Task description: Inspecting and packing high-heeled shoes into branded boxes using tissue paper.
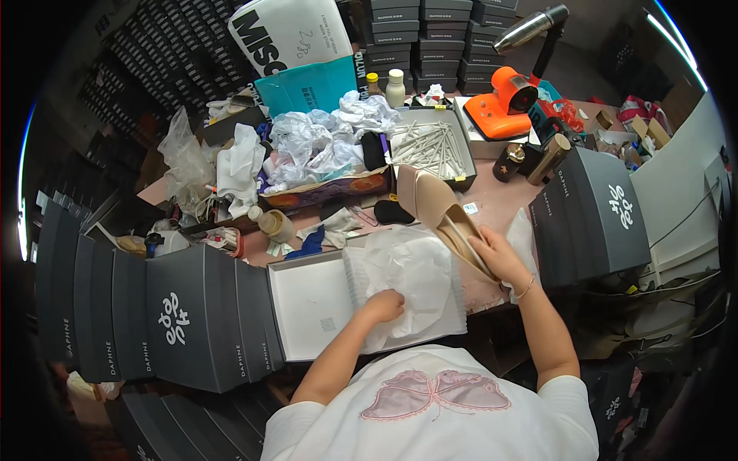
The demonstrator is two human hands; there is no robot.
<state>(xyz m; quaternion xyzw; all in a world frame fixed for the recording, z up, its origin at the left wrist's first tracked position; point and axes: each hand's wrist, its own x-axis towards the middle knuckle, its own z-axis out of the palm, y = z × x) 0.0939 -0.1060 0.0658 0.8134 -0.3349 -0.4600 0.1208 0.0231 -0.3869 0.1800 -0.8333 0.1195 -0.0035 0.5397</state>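
- The open shallow cardboard box with a white inside (307, 303) lies right in front of the person; it looks light and fairly stiff, best steadied by its rim.
- Over the box's right part spreads crumpled, translucent white tissue paper (419, 265). I'd expect it to be nearly weightless, limp and easily torn, so a gentle pinch at a loose edge suits it.
- Above and right of the box, held up off the table, is the beige pointed-toe shoe (432, 201), perhaps two together; I can't tell. It seems light, smooth and easily scuffed, firmest around the heel: grip there.
- The right hand (498, 255), beyond the box's right edge, is clamped on the shoe's near end.
- The left hand (384, 306), well apart from it, touches the tissue over the box, fingers curled; whether they pinch it, I can't tell.
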